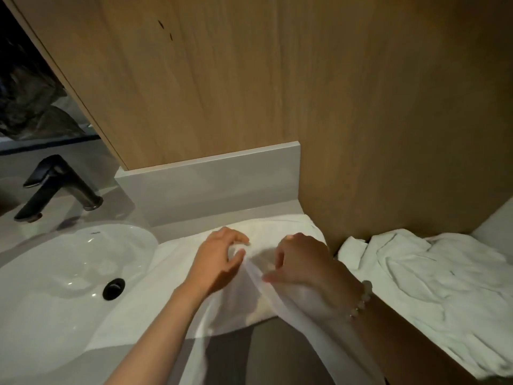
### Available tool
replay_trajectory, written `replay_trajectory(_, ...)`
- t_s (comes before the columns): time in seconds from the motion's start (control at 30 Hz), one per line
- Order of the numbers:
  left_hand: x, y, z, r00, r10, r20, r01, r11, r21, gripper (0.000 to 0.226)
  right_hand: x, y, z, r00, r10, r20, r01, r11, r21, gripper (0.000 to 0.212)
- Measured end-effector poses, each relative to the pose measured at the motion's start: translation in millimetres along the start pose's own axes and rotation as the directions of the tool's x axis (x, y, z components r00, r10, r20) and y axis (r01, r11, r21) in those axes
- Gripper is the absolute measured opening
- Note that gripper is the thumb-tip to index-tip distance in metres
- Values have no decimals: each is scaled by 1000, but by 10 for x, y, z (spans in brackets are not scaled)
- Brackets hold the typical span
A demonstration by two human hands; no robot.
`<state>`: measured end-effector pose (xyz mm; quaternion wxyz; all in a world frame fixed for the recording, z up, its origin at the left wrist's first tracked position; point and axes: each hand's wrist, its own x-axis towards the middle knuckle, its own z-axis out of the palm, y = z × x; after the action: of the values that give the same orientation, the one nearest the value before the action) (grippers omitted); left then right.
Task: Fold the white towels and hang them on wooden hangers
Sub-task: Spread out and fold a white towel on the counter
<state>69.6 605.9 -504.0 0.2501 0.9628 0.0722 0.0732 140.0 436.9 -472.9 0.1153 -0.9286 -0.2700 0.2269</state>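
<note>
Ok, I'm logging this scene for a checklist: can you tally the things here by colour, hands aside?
White: 3 (towel, crumpled cloth heap, sink)
Black: 2 (faucet, drain)
Total: 5

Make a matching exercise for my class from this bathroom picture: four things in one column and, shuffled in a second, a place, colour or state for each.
Column 1
1. faucet
2. towel
3. bracelet
4. heap of white cloth

Column 2
A. beaded, on a wrist
B. black, behind the sink
C. crumpled, far right
D. on the counter, pinched by the left hand and right hand

Pairs: 1-B, 2-D, 3-A, 4-C
</note>
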Motion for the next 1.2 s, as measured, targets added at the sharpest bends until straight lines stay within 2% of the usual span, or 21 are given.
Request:
replay_trajectory(0.07,316,-7,27,1000,2,-9,-1,999,41,38,166,176,-108,985,109,-137,-96,990,102,22)
replay_trajectory(0.17,694,82,157,997,-11,82,-5,982,190,35,423,593,-129,929,265,-258,-243,963,112,36)
replay_trajectory(0.23,823,105,260,995,-35,98,1,948,319,35,511,855,-34,920,319,-229,-274,939,210,42)
replay_trajectory(0.33,894,77,340,984,-142,104,87,906,414,31,603,1096,136,945,279,-171,-194,899,393,38)
replay_trajectory(0.47,938,43,382,979,-187,78,144,915,377,20,748,1177,293,940,203,-274,-21,836,548,17)
replay_trajectory(0.6,977,16,338,978,-180,105,135,931,338,22,838,1239,203,951,195,-241,17,744,668,19)
replay_trajectory(0.7,1027,-18,319,969,-222,107,185,943,277,25,962,1316,-20,976,154,-157,0,715,699,25)
replay_trajectory(0.8,1068,-76,359,966,-240,92,215,951,222,22,1168,1296,-135,977,179,-117,-58,748,662,38)
replay_trajectory(0.87,1068,-102,392,967,-246,68,227,951,208,19,1296,1264,-102,970,213,-115,-96,775,624,37)
replay_trajectory(1.03,1034,-141,385,971,-236,36,223,951,215,19,1416,1185,135,969,235,-75,-117,706,698,35)
replay_trajectory(1.1,1013,-163,277,969,-243,44,236,963,130,22,1417,1189,184,966,252,-62,-133,688,713,28)
replay_trajectory(1.2,862,-176,52,983,-174,61,176,984,-27,17,1351,1174,186,954,268,-133,-123,757,641,29)
